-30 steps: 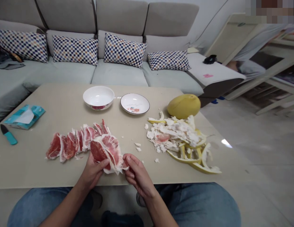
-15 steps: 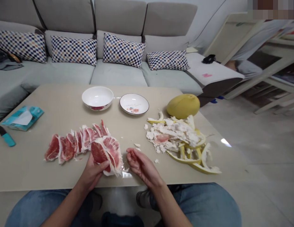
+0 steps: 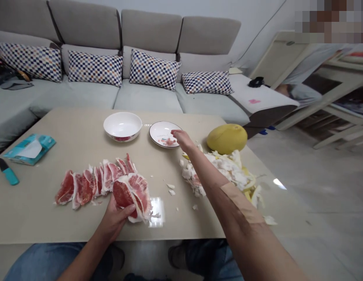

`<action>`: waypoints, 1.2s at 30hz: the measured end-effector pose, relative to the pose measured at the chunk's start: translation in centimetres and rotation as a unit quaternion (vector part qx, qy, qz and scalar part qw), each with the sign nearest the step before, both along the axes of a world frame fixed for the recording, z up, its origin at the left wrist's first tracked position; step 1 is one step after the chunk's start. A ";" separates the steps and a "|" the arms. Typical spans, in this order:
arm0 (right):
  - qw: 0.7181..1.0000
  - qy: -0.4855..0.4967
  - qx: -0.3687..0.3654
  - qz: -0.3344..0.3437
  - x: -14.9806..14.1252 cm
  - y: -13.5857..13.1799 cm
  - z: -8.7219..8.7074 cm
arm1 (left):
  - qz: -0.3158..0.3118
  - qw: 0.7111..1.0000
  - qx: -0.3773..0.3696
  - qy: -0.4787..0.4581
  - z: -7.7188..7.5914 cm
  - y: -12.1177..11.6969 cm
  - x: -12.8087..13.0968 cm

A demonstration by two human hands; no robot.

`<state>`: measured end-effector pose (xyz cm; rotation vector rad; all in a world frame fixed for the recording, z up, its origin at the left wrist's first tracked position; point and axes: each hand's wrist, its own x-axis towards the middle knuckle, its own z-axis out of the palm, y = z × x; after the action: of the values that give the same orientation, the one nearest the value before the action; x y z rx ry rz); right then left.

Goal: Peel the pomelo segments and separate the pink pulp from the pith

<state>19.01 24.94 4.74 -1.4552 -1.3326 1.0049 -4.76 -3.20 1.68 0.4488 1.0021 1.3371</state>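
In the head view, a glossy beige table [image 3: 67, 224] stands before a grey sofa [image 3: 149, 95] lined with checked cushions [image 3: 95, 67], with pale tiled floor [image 3: 324, 175] at right. The left hand [image 3: 115, 218] grips a pomelo chunk [image 3: 136, 193] above the table's near side, beside a row of pomelo segments [image 3: 93, 179]. Well apart from it, the right hand [image 3: 181, 138] reaches over the right edge of a plate [image 3: 156, 134]; whether its fingers hold anything cannot be told. The plate bears a reddish print, a bowl [image 3: 123, 136] reddish decoration; markings on the teal tissue pack [image 3: 48, 144] are too small to read.
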 end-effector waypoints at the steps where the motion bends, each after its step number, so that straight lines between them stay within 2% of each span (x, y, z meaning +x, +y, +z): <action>1: 1.000 -0.005 -0.004 0.001 0.1 0.2 0.0 | -0.005 1.000 0.000 0.001 -0.1 0.0 -0.1; 5: 1.000 -0.002 -0.014 0.010 -0.1 -0.3 0.6 | -0.004 1.000 0.008 0.004 -0.2 0.2 -0.3; 8: 1.000 -0.008 0.006 0.019 -0.5 -3.0 1.7 | 0.002 1.000 0.013 0.005 -0.3 0.2 -0.3; 11: 0.997 -0.011 0.006 0.075 -1.3 -8.9 2.5 | 0.014 1.000 0.008 0.017 -0.3 0.2 -0.1; 13: 0.988 -0.008 -0.026 0.150 -2.0 -14.1 2.4 | 0.035 0.999 0.014 0.030 -0.4 0.1 0.0; 16: 0.967 0.010 -0.086 0.240 -3.2 -21.3 1.1 | 0.062 0.996 0.025 0.061 -0.5 -0.2 0.2; 19: 0.947 0.067 -0.161 0.269 -4.3 -25.4 -0.7 | 0.066 0.993 0.026 0.091 -0.4 -0.4 0.4; 23: 0.934 0.155 -0.218 0.239 -5.0 -26.2 -1.9 | 0.059 0.992 0.026 0.105 -0.2 -0.5 0.6; 27: 0.895 0.255 -0.261 0.257 -4.7 -25.9 -1.8 | 0.061 0.993 0.035 0.092 -0.2 -0.5 0.5; 30: 0.869 0.293 -0.285 0.279 -4.6 -26.1 -1.7 | 0.060 0.994 0.032 0.089 -0.3 -0.5 0.4; 32: 0.864 0.294 -0.291 0.285 -4.5 -26.1 -2.0 | 0.057 0.994 0.033 0.087 -0.4 -0.5 0.3; 36: 0.874 0.279 -0.284 0.278 -4.2 -26.3 -2.6 | 0.054 0.995 0.030 0.081 -0.5 -0.4 0.3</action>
<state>14.82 -1.33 2.16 -1.0222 -1.0676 2.1544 -4.48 -3.56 1.16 0.5626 1.1359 1.4487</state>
